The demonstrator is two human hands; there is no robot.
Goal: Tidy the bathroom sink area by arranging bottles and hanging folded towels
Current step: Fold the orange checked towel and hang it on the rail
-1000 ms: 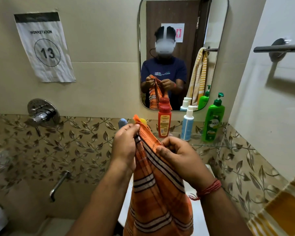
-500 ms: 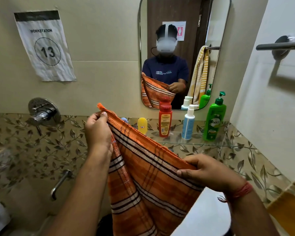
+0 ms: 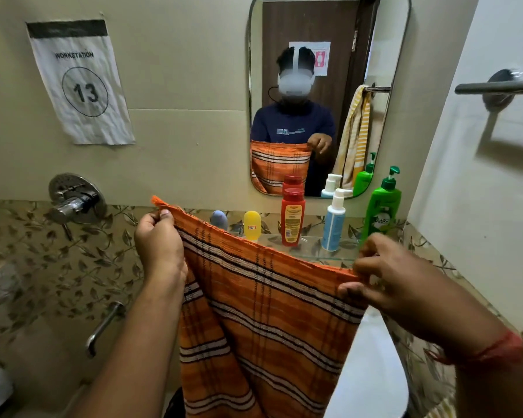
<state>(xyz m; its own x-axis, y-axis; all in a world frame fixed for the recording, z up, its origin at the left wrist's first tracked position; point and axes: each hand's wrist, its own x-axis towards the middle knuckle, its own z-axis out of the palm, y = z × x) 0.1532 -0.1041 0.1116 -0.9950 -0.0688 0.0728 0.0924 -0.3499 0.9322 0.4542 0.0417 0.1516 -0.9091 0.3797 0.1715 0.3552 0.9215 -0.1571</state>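
Observation:
An orange striped towel [image 3: 263, 312] hangs spread out in front of me, over the white sink [image 3: 372, 366]. My left hand [image 3: 159, 242] pinches its upper left corner and my right hand [image 3: 384, 270] pinches its upper right corner. Behind the towel, on a glass shelf [image 3: 329, 254], stand a small blue-grey bottle [image 3: 219, 220], a yellow bottle [image 3: 252, 225], a red bottle [image 3: 292, 217], a white and blue pump bottle [image 3: 334, 220] and a green pump bottle [image 3: 382, 203]. A metal towel bar [image 3: 495, 87] sticks out from the right wall, bare in the part I see.
A mirror [image 3: 329, 95] above the shelf reflects a person, the towel and a yellow striped towel hanging on a bar. A wall valve [image 3: 76, 200] and a spout [image 3: 103, 327] are on the left. A paper sign [image 3: 79, 82] reads workstation 13.
My hands have moved apart, spreading the towel from a bunched fold into a wide sheet. The right hand went right, the left hand went left and a little up.

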